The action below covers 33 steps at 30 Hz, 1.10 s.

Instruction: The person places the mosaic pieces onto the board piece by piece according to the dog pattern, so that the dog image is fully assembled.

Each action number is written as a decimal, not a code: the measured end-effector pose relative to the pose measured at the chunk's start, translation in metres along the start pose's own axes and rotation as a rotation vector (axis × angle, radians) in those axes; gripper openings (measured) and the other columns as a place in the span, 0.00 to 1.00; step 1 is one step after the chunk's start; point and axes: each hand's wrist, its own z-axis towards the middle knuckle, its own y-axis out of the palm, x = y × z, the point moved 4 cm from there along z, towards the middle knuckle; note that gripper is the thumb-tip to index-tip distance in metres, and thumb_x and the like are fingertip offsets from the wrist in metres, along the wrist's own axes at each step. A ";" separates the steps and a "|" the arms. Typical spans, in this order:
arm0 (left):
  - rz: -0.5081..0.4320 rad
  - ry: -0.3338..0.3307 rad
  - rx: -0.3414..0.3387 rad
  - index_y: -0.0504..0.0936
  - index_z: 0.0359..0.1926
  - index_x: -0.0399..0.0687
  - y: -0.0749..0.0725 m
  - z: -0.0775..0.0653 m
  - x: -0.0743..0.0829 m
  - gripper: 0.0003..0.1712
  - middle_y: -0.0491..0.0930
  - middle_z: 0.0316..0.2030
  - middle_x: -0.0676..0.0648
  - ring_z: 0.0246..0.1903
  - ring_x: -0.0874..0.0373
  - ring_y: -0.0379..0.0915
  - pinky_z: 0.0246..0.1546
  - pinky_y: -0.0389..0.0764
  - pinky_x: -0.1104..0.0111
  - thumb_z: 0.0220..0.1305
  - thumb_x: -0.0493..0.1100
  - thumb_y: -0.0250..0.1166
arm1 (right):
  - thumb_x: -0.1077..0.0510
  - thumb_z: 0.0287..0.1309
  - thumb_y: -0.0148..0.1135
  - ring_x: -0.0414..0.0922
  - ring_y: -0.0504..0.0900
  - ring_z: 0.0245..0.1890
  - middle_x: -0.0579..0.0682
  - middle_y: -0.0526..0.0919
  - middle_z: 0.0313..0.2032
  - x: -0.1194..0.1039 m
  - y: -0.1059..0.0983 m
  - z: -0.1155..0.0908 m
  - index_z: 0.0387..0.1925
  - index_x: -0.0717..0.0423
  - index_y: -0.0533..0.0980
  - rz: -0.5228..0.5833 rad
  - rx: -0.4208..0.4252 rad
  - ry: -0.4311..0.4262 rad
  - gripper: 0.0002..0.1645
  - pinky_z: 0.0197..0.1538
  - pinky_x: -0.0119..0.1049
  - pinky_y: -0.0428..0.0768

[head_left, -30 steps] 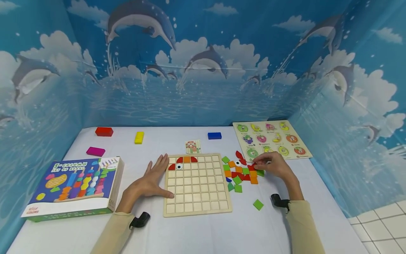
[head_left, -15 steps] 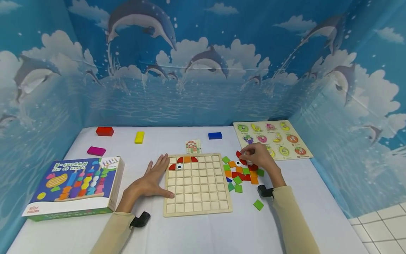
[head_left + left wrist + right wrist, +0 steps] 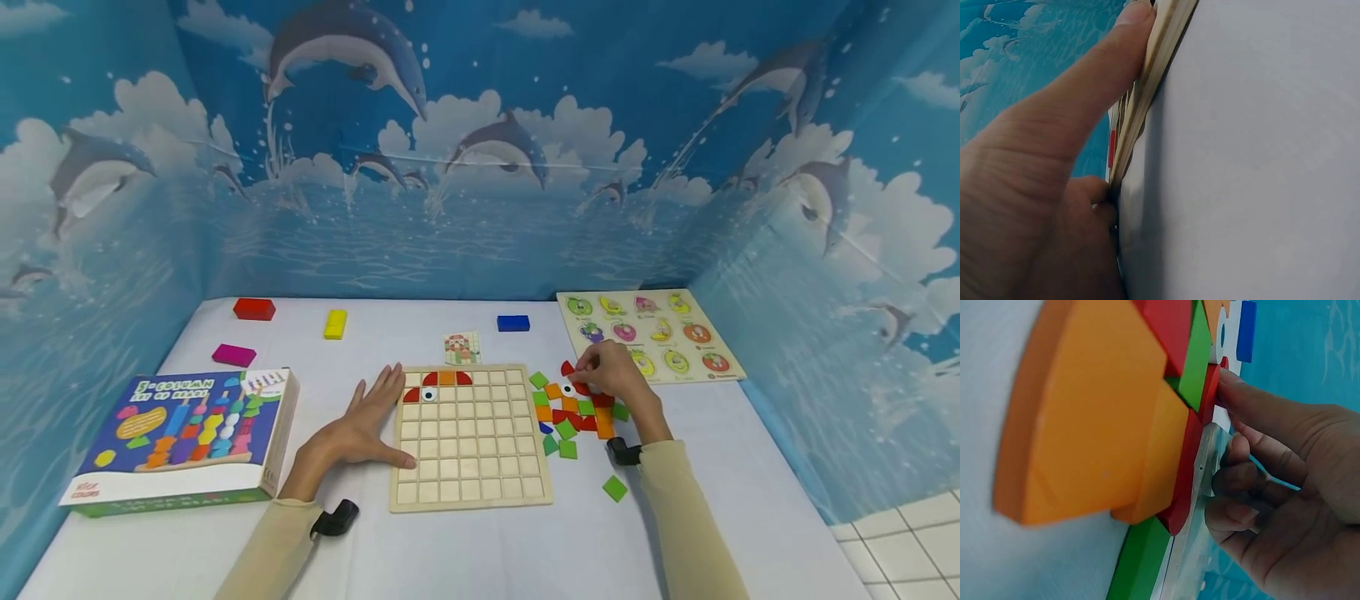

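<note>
A wooden grid board (image 3: 468, 446) lies in the middle of the table. Along its top left sit several tiles: red curved ones (image 3: 411, 396), an orange square (image 3: 447, 378) and a round eye tile (image 3: 429, 394). My left hand (image 3: 356, 437) rests spread at the board's left side, its thumb on the rim, also seen in the left wrist view. To the right of the board, my right hand (image 3: 618, 375) reaches over a heap of loose tiles (image 3: 570, 405). Its thumb and index finger pinch a red curved tile (image 3: 1209, 394), partly hidden by the fingers.
A small pattern card (image 3: 461, 348) lies behind the board. A fruit puzzle board (image 3: 678, 333) is at the back right and a game box (image 3: 180, 442) at the left. Red (image 3: 254, 309), magenta (image 3: 234, 355), yellow (image 3: 335, 324) and blue (image 3: 513, 322) blocks line the back.
My right hand has moved left and slightly away from me across the heap, from its right side to the red tiles at the back. The left hand stays at the board.
</note>
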 end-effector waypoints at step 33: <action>0.027 -0.017 -0.009 0.37 0.88 0.44 -0.001 0.001 0.002 0.89 0.31 0.88 0.46 0.86 0.49 0.20 0.84 0.22 0.47 0.42 0.70 0.86 | 0.69 0.73 0.65 0.66 0.84 0.29 0.66 0.90 0.36 -0.147 0.090 -0.015 0.48 0.72 0.87 0.376 -0.345 -0.641 0.10 0.27 0.34 0.79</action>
